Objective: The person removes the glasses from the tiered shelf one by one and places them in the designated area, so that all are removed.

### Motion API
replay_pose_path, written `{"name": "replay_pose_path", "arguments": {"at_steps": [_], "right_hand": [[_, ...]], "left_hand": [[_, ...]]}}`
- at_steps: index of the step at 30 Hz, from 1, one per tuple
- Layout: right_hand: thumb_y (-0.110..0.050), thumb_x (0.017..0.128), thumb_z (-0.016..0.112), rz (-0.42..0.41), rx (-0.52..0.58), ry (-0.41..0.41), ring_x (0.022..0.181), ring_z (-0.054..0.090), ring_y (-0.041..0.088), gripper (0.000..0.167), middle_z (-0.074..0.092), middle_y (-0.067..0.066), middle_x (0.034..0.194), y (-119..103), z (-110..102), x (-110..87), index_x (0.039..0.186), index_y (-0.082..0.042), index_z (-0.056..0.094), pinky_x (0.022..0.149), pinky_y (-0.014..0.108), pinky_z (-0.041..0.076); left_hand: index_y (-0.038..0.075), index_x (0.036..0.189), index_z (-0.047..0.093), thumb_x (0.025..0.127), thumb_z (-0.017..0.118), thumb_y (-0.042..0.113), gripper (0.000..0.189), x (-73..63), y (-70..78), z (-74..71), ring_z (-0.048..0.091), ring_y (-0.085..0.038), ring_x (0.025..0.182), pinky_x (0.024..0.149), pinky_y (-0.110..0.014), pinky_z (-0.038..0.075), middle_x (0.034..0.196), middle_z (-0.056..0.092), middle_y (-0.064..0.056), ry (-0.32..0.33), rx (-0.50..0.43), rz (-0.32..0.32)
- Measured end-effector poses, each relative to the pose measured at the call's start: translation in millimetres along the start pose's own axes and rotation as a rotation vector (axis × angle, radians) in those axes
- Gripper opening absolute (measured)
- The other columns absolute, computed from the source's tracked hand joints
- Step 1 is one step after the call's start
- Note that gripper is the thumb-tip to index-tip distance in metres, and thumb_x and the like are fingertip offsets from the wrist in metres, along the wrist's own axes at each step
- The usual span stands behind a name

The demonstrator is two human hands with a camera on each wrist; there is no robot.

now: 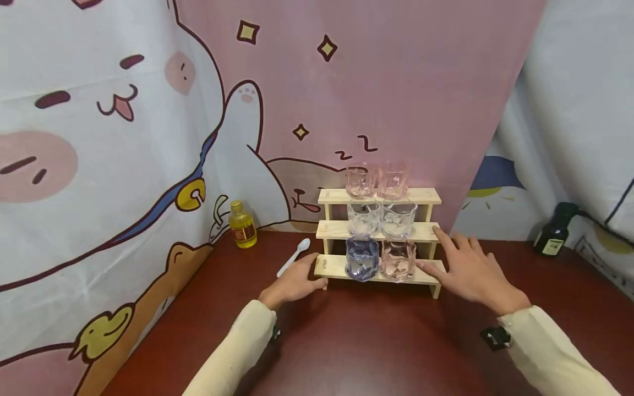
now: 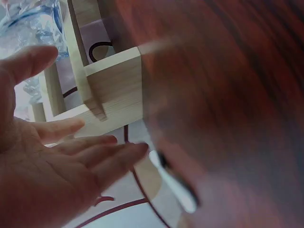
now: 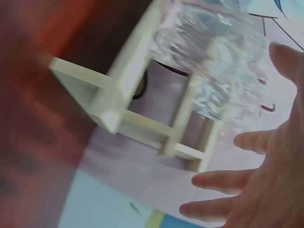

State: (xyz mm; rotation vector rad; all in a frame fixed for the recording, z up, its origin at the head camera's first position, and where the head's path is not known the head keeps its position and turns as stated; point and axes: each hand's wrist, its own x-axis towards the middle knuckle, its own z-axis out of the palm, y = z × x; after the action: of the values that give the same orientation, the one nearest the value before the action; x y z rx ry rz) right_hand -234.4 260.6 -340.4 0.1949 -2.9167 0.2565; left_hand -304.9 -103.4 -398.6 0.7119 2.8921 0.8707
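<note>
A three-step wooden rack (image 1: 329, 230) stands on the table, bearing glass cups in pairs. On its top step are two pink cups (image 1: 393, 181), on the middle step two colourless ones (image 1: 364, 218). A blue cup (image 1: 362, 258) and a pinkish-brown cup (image 1: 398, 259) share the bottom step. My left hand (image 1: 294, 279) is beside the rack's left end, fingers extended and thumb apart, holding nothing. At the opposite end, my right hand (image 1: 468, 268) spreads its fingers near the middle and bottom steps, its palm bare in the right wrist view.
A white spoon (image 1: 293, 258) lies on the dark red table (image 1: 356, 341), left of the rack. Farther left stands a yellow oil bottle (image 1: 242, 225); a dark bottle (image 1: 552, 231) is at the far right. Cartoon-printed cloth (image 1: 406, 82) hangs behind.
</note>
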Motion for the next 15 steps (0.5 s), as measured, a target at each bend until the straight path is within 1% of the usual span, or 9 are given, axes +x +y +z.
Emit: {"name": "replay_pose_path", "arguments": {"at_steps": [1, 4, 6, 10, 13, 15], "right_hand": [[-0.074, 0.093, 0.046, -0.013, 0.009, 0.014, 0.132, 0.035, 0.060, 0.097, 0.037, 0.035, 0.149, -1, -3, 2.2, 0.160, -0.010, 0.018, 0.089, 0.078, 0.037], [-0.067, 0.096, 0.049, -0.063, 0.046, 0.051, 0.132, 0.041, 0.056, 0.092, 0.039, 0.033, 0.150, -3, -13, 12.7, 0.160, -0.007, 0.020, 0.092, 0.072, 0.041], [-0.061, 0.099, 0.048, -0.102, 0.088, 0.061, 0.134, 0.040, 0.055, 0.088, 0.038, 0.034, 0.151, -3, -20, 22.6, 0.159, -0.004, 0.020, 0.099, 0.070, 0.039], [-0.050, 0.103, 0.049, -0.154, 0.173, 0.074, 0.137, 0.035, 0.056, 0.081, 0.033, 0.037, 0.153, -1, -36, 44.8, 0.158, 0.002, 0.018, 0.107, 0.070, 0.032], [-0.041, 0.104, 0.051, -0.165, 0.214, 0.088, 0.137, 0.035, 0.056, 0.076, 0.032, 0.037, 0.153, 1, -45, 61.0, 0.157, 0.003, 0.019, 0.108, 0.070, 0.030], [-0.039, 0.104, 0.051, -0.162, 0.231, 0.090, 0.137, 0.036, 0.056, 0.074, 0.032, 0.036, 0.154, 2, -49, 71.5, 0.157, 0.003, 0.020, 0.109, 0.069, 0.030]], "left_hand": [[0.000, 0.152, 0.035, 0.092, 0.068, 0.033, 0.076, 0.6, -1.6, 1.6, 0.048, -0.035, 0.139, 0.112, -0.050, 0.041, 0.152, 0.047, -0.020, -0.001, -0.032, 0.000], [0.001, 0.152, 0.037, 0.091, 0.070, 0.031, 0.075, 1.8, -5.8, 5.5, 0.052, -0.036, 0.135, 0.109, -0.050, 0.043, 0.148, 0.051, -0.021, 0.007, -0.088, -0.034], [0.002, 0.151, 0.039, 0.090, 0.071, 0.031, 0.075, 2.9, -7.1, 6.3, 0.054, -0.037, 0.133, 0.108, -0.051, 0.044, 0.146, 0.054, -0.021, 0.020, -0.111, -0.050], [0.001, 0.148, 0.042, 0.089, 0.071, 0.030, 0.072, 8.9, -6.0, 6.4, 0.054, -0.040, 0.131, 0.107, -0.053, 0.043, 0.144, 0.055, -0.023, 0.052, -0.144, -0.042], [-0.001, 0.147, 0.043, 0.091, 0.070, 0.029, 0.069, 14.5, -3.4, 8.2, 0.054, -0.040, 0.131, 0.108, -0.054, 0.043, 0.143, 0.055, -0.023, 0.063, -0.168, -0.038], [-0.001, 0.146, 0.044, 0.091, 0.070, 0.029, 0.068, 16.8, -1.9, 10.6, 0.056, -0.038, 0.128, 0.106, -0.053, 0.044, 0.141, 0.057, -0.022, 0.062, -0.174, -0.049]]}}
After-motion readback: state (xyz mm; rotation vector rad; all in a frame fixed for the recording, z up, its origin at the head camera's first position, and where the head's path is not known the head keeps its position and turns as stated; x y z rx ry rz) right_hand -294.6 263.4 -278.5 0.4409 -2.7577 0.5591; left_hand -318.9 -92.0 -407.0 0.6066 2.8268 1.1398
